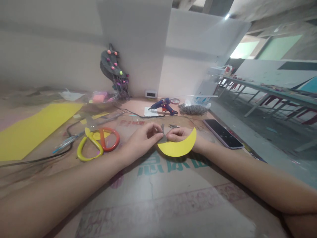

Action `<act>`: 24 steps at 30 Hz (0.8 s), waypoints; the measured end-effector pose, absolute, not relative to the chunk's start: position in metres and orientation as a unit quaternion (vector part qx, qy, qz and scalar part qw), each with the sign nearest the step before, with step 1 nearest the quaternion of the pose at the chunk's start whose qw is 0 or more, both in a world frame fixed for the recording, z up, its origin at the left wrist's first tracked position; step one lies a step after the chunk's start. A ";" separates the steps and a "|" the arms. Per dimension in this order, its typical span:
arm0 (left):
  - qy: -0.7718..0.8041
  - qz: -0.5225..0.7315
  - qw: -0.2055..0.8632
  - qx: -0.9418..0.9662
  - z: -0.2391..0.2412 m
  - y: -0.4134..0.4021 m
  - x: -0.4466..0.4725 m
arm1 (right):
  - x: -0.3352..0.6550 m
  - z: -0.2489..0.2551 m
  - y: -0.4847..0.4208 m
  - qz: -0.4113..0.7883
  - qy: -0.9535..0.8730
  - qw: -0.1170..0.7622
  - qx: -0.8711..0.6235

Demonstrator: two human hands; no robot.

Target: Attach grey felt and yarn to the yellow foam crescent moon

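Observation:
A yellow paper crescent point(178, 148) is in my hands above the table, with some grey material point(162, 138), apparently yarn, at its left tip. My left hand point(148, 136) pinches this grey material between thumb and fingers. Curled against the crescent's upper edge, the fingers of my right hand point(182, 134) grip it from behind, partly hidden by the paper. Left of my left hand lie scissors point(109, 140) with yellow and orange handles. A small metal tool point(174, 126) lies just beyond my right hand.
A blue glue gun point(160, 105) rests behind my hands, beside a grey yarn hank point(193, 109). To the right lies a phone point(223, 134). A yellow sheet point(39, 129) and black cord point(37, 161) are at left. A grey crescent decoration point(109, 64) with pompoms stands behind.

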State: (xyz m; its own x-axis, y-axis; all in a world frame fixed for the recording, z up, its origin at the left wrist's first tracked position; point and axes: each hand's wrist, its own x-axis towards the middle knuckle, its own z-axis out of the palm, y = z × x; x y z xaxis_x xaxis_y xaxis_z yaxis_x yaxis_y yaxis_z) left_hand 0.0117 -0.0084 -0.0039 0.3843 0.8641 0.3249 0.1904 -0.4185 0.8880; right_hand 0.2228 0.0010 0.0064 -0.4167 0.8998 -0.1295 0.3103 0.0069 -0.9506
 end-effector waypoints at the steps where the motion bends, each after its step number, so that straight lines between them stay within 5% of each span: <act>1: 0.357 0.408 0.395 0.741 -0.003 -0.010 0.012 | 0.221 0.008 0.001 0.534 -0.661 0.260 -0.459; 11: 0.332 0.370 0.518 0.696 0.003 -0.011 0.011 | 0.221 0.014 0.000 0.555 -0.632 0.281 -0.461; 24: 0.362 0.349 0.482 0.718 0.006 -0.019 0.014 | 0.226 0.019 0.002 0.620 -0.593 0.275 -0.433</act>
State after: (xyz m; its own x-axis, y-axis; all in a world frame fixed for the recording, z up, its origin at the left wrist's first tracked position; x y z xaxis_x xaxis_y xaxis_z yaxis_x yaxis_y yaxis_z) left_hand 0.0139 -0.0188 0.0059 0.4938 0.8563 0.1515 0.1841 -0.2732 0.9442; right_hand 0.2256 0.0017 0.0189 -0.4730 0.8552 -0.2118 0.1729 -0.1456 -0.9741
